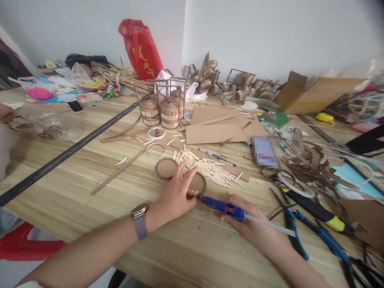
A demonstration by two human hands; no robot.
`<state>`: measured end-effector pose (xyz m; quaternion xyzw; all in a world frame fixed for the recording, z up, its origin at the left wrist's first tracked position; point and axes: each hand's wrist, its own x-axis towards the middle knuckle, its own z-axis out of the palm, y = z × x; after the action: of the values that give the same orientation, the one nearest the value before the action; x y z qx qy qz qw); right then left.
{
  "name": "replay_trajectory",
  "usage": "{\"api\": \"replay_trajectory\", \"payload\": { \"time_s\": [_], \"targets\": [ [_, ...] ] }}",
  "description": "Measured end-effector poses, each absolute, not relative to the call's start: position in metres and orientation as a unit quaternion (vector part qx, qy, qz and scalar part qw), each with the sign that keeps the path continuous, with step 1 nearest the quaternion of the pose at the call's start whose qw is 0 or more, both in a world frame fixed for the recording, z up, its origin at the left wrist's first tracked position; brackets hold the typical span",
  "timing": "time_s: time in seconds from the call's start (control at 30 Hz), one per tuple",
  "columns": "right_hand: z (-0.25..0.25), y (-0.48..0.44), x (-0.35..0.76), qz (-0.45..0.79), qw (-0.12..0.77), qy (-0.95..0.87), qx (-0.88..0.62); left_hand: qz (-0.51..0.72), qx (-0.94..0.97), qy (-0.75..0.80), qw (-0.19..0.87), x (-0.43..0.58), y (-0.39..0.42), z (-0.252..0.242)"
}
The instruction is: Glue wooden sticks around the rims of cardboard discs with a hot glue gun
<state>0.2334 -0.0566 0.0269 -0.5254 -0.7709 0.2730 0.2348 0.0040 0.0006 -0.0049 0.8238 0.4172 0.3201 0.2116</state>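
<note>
cardboard disc point(198, 183) pinched by left hand point(175, 192); right hand point(250, 220) grips blue glue gun point(217, 205), whose tip, if it slips, could burn the left hand.

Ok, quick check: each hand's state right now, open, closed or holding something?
Left hand: partly curled at the rim of the round brown cardboard base; grip cannot be told.
Right hand: closed, holding the blue plastic glue gun.

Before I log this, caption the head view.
Left hand holds a round brown base; right hand points a blue glue gun at it.
</note>
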Motion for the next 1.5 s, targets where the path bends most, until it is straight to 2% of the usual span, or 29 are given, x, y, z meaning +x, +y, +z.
{"api": "replay_trajectory", "payload": {
  "time_s": [0.37, 1.5],
  "targets": [
    [0.03, -0.059, 0.233, 0.253, 0.211, -0.766, -0.552, 0.328, 0.822, 0.411, 0.218, 0.004, 0.001, -0.006],
    [0.017, -0.061, 0.238, 0.168, 0.22, -0.803, -0.527, 0.32, 0.827, 0.414, 0.206, 0.005, 0.002, -0.006]
  ]
}}
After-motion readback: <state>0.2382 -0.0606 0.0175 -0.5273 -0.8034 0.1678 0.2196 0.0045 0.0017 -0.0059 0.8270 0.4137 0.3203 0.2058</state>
